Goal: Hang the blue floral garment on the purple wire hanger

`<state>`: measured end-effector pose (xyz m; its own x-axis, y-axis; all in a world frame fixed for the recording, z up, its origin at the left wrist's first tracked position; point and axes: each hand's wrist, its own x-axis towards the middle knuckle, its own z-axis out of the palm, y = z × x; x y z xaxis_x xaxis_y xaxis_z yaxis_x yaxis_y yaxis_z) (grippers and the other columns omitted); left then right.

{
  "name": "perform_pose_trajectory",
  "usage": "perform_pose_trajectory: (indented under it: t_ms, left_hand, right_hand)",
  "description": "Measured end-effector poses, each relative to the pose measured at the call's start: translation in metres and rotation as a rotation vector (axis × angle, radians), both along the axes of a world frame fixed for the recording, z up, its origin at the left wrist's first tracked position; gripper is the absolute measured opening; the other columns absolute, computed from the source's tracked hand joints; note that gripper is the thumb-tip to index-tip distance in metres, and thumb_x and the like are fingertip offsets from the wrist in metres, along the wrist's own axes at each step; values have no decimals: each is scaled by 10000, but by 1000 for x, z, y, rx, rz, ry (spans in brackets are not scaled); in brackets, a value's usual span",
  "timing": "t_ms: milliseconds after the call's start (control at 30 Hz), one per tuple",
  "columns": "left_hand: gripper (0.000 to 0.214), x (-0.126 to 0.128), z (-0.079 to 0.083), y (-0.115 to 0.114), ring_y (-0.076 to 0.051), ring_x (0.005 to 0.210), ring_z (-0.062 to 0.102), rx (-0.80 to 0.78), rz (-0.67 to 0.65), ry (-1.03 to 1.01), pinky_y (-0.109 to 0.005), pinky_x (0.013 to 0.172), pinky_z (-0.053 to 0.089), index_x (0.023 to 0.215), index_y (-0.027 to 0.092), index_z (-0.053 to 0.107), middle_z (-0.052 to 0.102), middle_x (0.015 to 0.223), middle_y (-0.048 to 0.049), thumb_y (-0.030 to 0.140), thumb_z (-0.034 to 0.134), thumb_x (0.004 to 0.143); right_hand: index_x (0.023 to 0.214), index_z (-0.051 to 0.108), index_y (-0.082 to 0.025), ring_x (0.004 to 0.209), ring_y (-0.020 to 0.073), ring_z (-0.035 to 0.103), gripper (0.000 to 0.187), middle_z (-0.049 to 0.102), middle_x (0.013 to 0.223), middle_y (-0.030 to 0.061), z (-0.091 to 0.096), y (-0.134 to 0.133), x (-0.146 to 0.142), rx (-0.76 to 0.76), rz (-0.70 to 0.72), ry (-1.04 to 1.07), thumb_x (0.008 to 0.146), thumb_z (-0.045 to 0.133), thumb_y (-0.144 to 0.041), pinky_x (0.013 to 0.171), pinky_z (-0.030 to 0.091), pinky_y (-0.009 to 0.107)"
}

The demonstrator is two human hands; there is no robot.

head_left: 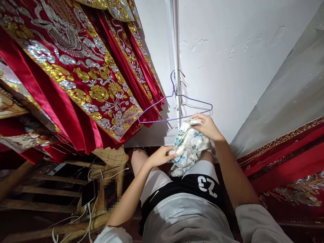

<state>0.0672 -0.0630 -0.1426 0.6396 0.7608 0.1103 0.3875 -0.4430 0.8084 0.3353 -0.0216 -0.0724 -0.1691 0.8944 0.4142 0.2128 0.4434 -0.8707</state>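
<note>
Nearest the camera is the person's own lap: grey shirt, and black-and-white shorts [202, 184] with the number 23 printed on one leg. Just above the shorts, both hands hold a bunched piece of floral cloth [188, 145], white with blue and yellowish print, which hangs down over the thighs. The left hand [162, 156] has its grip pinched on the lower left edge of the cloth, fingers curled onto the fabric. The right hand [207, 126] has its grip closed over the top of the bundle, fingertips pressing into the folds (the thumb is hidden behind the cloth).

To the left of the knees sits a wooden frame [45, 189] with slats, carrying a phone [88, 192] and white cables [83, 222] trailing down; a woven straw item [111, 156] lies just beyond it.

Just behind the right hand, a purple wire hanger [174, 108] hangs by its hook on a white pipe [176, 60] running down the white wall [227, 67]; its lower bar passes close above the cloth, and I cannot tell whether they touch.

Farther left, red garments [76, 74] with gold and silver embroidery hang in a row. More red embroidered fabric [286, 158] lies at the right.
</note>
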Motion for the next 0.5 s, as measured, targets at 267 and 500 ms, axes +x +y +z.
perform_pose_trajectory:
  t_ms: [267, 500]
  left_hand:
    - [278, -53, 10, -1, -203, 480, 525, 74, 378, 83, -282, 585, 391, 682, 271, 694, 625, 566, -5, 448, 892, 600]
    - [282, -80, 13, 24, -316, 723, 686, -69, 528, 80, -354, 814, 477, 588, 258, 629, 577, 533, -37, 402, 864, 646]
  right_hand:
    - [960, 764, -229, 865, 246, 667, 219, 771, 942, 37, -18, 46, 2, 66, -71, -362, 802, 617, -191, 771, 454, 309]
    - [877, 734, -211, 773, 212, 653, 250, 761, 847, 28, -3, 18, 22, 159, -4, -447, 768, 525, -128, 692, 404, 274]
